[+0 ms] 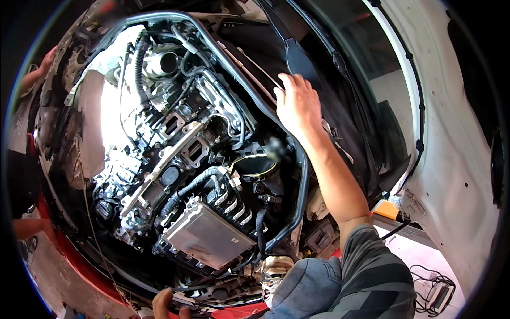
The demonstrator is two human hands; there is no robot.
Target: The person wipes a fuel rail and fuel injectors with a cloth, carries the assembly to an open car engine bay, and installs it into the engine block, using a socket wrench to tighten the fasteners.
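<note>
Left of the half-curled right hand, the engine sits uncovered, ports exposed; left hand loosely bent, neither grip clear!

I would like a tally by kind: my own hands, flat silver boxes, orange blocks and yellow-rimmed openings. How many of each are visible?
Your right hand and left hand: 2
Flat silver box: 1
Orange block: 1
Yellow-rimmed opening: 1
Total: 5

No text, label, brand, number or sign can be read on anything in this view
</note>
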